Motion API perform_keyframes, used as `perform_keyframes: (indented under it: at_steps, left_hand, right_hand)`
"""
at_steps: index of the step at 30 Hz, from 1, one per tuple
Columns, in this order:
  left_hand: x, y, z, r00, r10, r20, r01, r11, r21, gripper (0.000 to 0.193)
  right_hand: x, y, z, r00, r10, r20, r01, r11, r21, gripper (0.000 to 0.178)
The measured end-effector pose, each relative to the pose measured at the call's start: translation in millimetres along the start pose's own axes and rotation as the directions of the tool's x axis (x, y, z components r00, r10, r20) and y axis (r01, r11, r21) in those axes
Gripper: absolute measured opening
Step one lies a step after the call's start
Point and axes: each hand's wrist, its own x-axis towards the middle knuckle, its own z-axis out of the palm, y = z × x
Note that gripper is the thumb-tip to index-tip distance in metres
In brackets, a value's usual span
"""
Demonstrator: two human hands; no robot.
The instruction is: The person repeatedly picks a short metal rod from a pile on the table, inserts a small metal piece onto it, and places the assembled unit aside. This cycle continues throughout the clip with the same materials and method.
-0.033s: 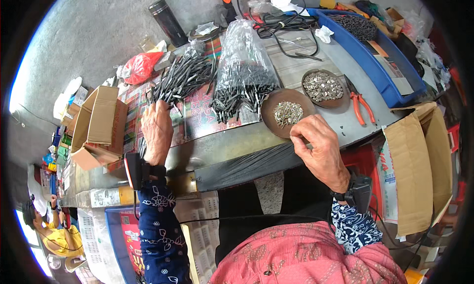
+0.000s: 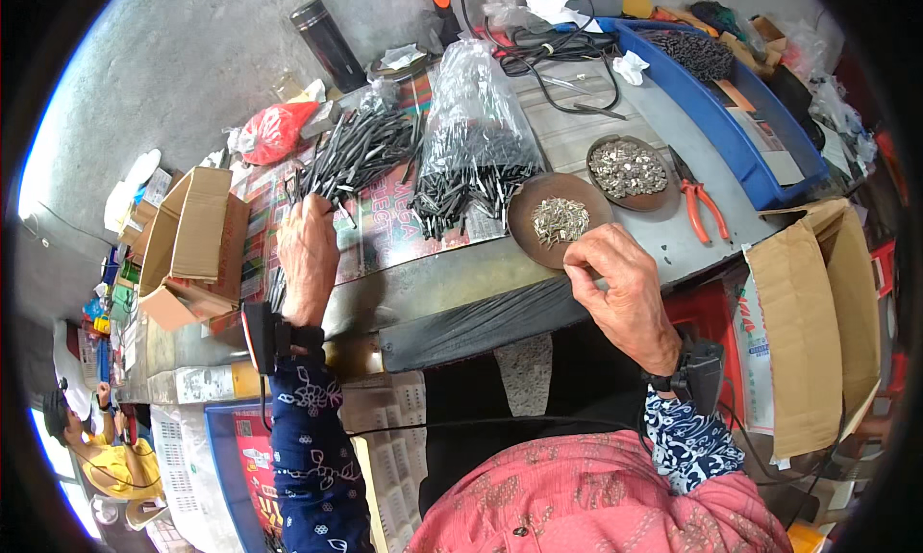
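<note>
My left hand [image 2: 309,260] is at the near left edge of a loose pile of thin black rod-like pieces [image 2: 361,149]. Its fingers are curled downward and together; what they hold, if anything, is hidden. By the near rim of a round brown bowl [image 2: 528,244], my right hand [image 2: 618,282] is closed in a pinch, thumb against forefinger. Anything between those fingertips is too small to make out. Small brass-coloured pins [image 2: 561,221] lie in that bowl. Behind it, a second bowl [image 2: 637,203] holds small silvery metal bits [image 2: 627,166]. More black pieces [image 2: 454,202] spill from a clear plastic bag [image 2: 481,96].
Red-handled pliers [image 2: 705,210] lie right of the bowls, near a long blue bin [image 2: 707,101]. Open cardboard boxes stand at left [image 2: 197,231] and right [image 2: 803,327]. A black flask [image 2: 329,45] and a red bag [image 2: 266,135] are at the back. One person in yellow [image 2: 120,466] is far left.
My left hand has shifted very slightly to the right at the pile's edge. The right hand keeps its pinch by the bowl.
</note>
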Motion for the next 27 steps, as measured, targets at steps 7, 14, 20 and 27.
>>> perform_keyframes:
  at_steps: [7, 14, 20, 27]
  left_hand:
    - [-22, 63, -50, 0.945, -0.293, 0.145, 0.303, 0.62, -0.724, 0.007]
    - [-67, 114, -79, 0.922, -0.248, 0.297, 0.367, 0.32, -0.873, 0.01]
    - [-79, 132, -84, 0.971, -0.157, 0.178, 0.229, 0.429, -0.874, 0.012]
    - [-80, 141, -91, 0.982, -0.19, -0.007, 0.118, 0.641, -0.758, 0.014]
  right_hand:
    - [-4, -23, -2, 0.99, 0.12, 0.078, -0.135, 0.963, 0.233, 0.01]
    - [-5, -44, 3, 0.99, 0.074, 0.121, -0.112, 0.933, 0.343, 0.008]
    - [-5, -58, 2, 0.986, 0.069, 0.152, -0.121, 0.922, 0.368, 0.01]
    - [-6, -66, 1, 0.979, 0.097, 0.179, -0.161, 0.906, 0.391, 0.011]
